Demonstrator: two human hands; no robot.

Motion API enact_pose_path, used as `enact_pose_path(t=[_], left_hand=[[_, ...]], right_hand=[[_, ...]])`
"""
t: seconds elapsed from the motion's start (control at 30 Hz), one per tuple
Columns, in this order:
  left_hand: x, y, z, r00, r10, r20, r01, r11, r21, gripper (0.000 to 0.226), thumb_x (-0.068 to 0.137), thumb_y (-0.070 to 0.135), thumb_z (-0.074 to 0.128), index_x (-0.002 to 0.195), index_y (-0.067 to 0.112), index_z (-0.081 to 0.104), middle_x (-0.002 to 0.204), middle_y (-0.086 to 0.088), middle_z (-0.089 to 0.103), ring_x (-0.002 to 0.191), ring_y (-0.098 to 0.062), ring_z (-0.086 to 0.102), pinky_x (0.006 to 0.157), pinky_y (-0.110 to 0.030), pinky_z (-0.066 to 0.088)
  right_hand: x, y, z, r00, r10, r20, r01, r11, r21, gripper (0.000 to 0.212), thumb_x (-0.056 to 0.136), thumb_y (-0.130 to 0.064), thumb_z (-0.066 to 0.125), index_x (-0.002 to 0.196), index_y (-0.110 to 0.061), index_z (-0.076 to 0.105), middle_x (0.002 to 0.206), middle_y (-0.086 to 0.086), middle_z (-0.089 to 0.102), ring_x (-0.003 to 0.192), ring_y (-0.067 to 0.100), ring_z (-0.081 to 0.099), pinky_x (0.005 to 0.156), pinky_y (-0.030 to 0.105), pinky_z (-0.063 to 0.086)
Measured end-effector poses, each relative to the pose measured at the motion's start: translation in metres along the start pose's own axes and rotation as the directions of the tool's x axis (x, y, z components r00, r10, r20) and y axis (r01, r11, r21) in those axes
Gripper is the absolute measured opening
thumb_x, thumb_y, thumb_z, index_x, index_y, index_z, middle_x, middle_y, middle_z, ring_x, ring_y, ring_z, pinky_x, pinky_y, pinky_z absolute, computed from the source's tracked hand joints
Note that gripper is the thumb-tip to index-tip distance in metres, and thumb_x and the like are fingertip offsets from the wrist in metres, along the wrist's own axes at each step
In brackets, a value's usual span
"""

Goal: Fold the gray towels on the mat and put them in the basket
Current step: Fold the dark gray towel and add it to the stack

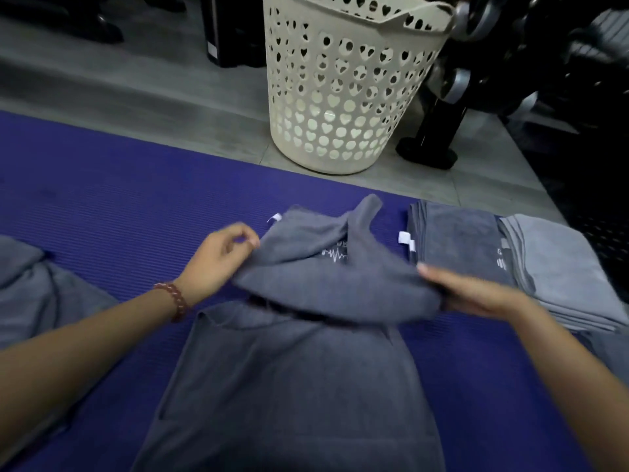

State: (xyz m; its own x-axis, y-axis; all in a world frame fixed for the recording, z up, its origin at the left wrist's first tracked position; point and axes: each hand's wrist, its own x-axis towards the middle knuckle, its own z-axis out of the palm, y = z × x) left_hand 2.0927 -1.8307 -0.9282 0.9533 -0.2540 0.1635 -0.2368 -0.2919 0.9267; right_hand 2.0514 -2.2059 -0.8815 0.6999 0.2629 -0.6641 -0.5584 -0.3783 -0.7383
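Note:
A dark gray towel (pixel 299 386) lies lengthwise on the blue mat (pixel 102 206) in front of me, its far part lifted and doubled back. My left hand (pixel 218 260) pinches the raised left edge of that towel. My right hand (pixel 476 294) grips the raised fold from the right side, its thumb on top. A cream plastic basket (pixel 343 97) with heart-shaped holes stands on the floor beyond the mat. Several folded gray towels (pixel 466 247) are stacked on the mat at the right, a lighter one (pixel 561 270) further right. A crumpled gray towel (pixel 41 284) lies at the left.
Gray tiled floor (pixel 153 97) runs behind the mat. A black rack with dumbbells (pixel 452 83) stands right of the basket. Dark objects (pixel 231 28) stand on the floor at the back left.

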Motion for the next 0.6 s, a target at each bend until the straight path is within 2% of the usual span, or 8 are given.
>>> enact_pose_path(t=[0.03,0.07,0.13,0.2,0.27,0.37,0.47,0.6], left_hand=[[-0.011,-0.005,-0.004,0.972,-0.116,0.205,0.095,0.99,0.107,0.022,0.088,0.036,0.05,0.077,0.021,0.061,0.061,0.003,0.061,0.056,-0.004,0.052,0.058,-0.021,0.041],[-0.022,-0.009,-0.005,0.873,-0.284,0.397,0.181,0.944,0.277,0.025,0.091,0.041,0.053,0.079,0.021,0.062,0.059,0.009,0.063,0.052,-0.002,0.055,0.055,-0.019,0.043],[-0.034,-0.017,-0.004,0.712,-0.493,0.499,0.088,0.769,0.633,0.035,0.085,0.057,0.052,0.087,0.023,0.06,0.066,0.008,0.067,0.057,-0.004,0.059,0.055,-0.022,0.046],[-0.035,-0.025,0.004,0.812,-0.453,0.368,0.029,0.661,0.749,0.028,0.087,0.054,0.052,0.087,0.027,0.057,0.077,0.011,0.065,0.07,-0.006,0.059,0.063,-0.026,0.043],[-0.026,-0.033,0.018,0.923,-0.325,0.205,0.121,0.752,0.648,0.019,0.088,0.04,0.059,0.092,0.022,0.056,0.09,0.004,0.059,0.085,-0.017,0.059,0.075,-0.03,0.044],[0.002,-0.042,0.041,0.945,-0.318,0.074,0.257,0.864,0.433,0.035,0.085,0.023,0.066,0.116,0.014,0.053,0.12,-0.014,0.045,0.11,-0.028,0.048,0.102,-0.032,0.037],[0.031,-0.055,0.062,0.93,-0.362,0.059,0.311,0.863,0.398,0.049,0.085,0.02,0.066,0.13,0.016,0.048,0.136,-0.019,0.039,0.127,-0.031,0.035,0.11,-0.03,0.025],[0.071,-0.059,0.079,0.938,-0.343,0.048,0.277,0.825,0.492,0.051,0.088,0.025,0.063,0.136,0.027,0.045,0.152,-0.016,0.017,0.141,-0.033,0.015,0.114,-0.043,0.02]], right_hand=[[-0.008,0.012,0.0,0.971,0.232,0.06,-0.21,0.944,-0.253,0.096,0.04,-0.092,0.056,0.105,-0.022,0.065,0.107,-0.009,0.07,0.096,0.01,0.063,0.079,0.02,0.049],[-0.01,0.024,0.002,0.912,0.407,0.044,-0.347,0.826,-0.444,0.096,0.046,-0.097,0.039,0.1,-0.022,0.066,0.102,-0.009,0.069,0.087,0.01,0.062,0.074,0.02,0.046],[-0.001,0.042,0.008,0.886,0.453,-0.099,-0.427,0.713,-0.556,0.079,0.076,-0.083,0.022,0.102,-0.02,0.062,0.102,-0.004,0.065,0.078,0.011,0.058,0.069,0.022,0.045],[0.017,0.052,0.013,0.951,0.187,-0.247,-0.287,0.833,-0.472,0.043,0.095,-0.055,0.031,0.1,-0.019,0.054,0.102,0.002,0.058,0.075,0.011,0.053,0.064,0.023,0.044],[0.038,0.049,0.017,0.922,-0.008,-0.387,-0.12,0.945,-0.305,0.025,0.096,-0.041,0.044,0.107,-0.02,0.05,0.1,0.001,0.053,0.08,0.012,0.051,0.065,0.024,0.042],[0.067,0.036,0.024,0.845,-0.069,-0.53,0.016,0.994,-0.104,0.05,0.091,-0.031,0.06,0.134,-0.017,0.039,0.114,0.0,0.05,0.104,0.016,0.052,0.085,0.028,0.043],[0.094,0.024,0.029,0.795,-0.225,-0.563,0.137,0.971,-0.195,0.064,0.087,-0.02,0.066,0.141,-0.014,0.034,0.136,0.005,0.04,0.129,0.021,0.041,0.106,0.029,0.033],[0.122,0.007,0.025,0.763,-0.413,-0.498,0.252,0.899,-0.359,0.068,0.086,-0.019,0.067,0.144,-0.021,0.031,0.146,0.01,0.029,0.136,0.021,0.03,0.107,0.026,0.026]])
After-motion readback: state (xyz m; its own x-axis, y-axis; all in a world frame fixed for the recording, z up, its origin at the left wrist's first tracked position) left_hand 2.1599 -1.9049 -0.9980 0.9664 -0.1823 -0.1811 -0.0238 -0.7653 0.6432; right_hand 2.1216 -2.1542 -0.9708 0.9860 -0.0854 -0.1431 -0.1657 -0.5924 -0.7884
